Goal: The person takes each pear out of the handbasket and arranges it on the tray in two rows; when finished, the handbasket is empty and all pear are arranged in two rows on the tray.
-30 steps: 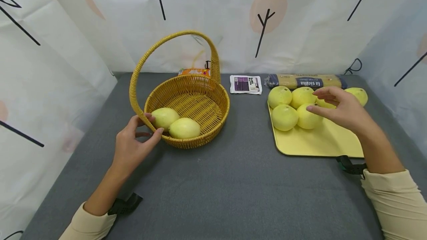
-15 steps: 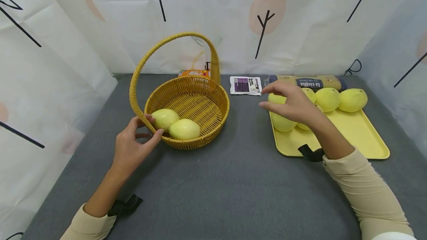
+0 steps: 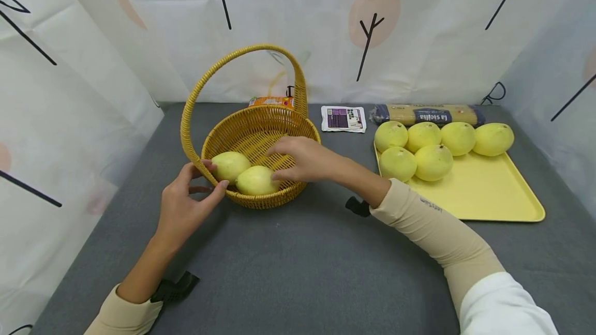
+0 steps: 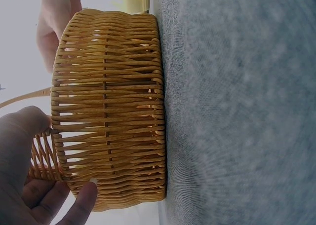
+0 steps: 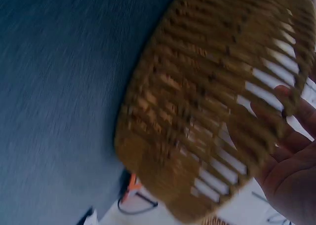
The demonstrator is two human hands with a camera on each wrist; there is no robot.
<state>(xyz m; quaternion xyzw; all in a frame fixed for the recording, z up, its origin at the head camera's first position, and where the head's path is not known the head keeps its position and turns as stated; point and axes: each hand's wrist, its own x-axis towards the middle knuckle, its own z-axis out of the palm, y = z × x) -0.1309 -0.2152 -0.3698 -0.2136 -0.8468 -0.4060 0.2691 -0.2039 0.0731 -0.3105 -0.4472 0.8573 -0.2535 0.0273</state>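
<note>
A golden wicker basket (image 3: 265, 123) with a tall arched handle stands left of centre. My left hand (image 3: 188, 203) grips its near-left rim at the handle's foot, thumb outside; the left wrist view shows the same hold on the weave (image 4: 108, 101). Two pale yellow, melon-like fruits (image 3: 230, 166) lie inside by that rim. My right hand (image 3: 307, 159) reaches in over the basket's right side, fingers slightly bent and apart. Its thumb tip overlaps the right end of the front fruit (image 3: 257, 180). In the right wrist view its fingers (image 5: 276, 116) show blurred beyond the basket wall.
On the right, a yellow tray (image 3: 484, 195) bears several similar fruits (image 3: 433, 162). Behind it lies a long pasta packet (image 3: 428, 114). A white and purple sachet (image 3: 343, 119) lies between basket and tray, and an orange packet (image 3: 271, 101) behind the basket.
My right hand has swept left from above the fruits on the tray, past the sachet, to inside the basket. My left hand keeps its hold on the rim, and the basket stays put.
</note>
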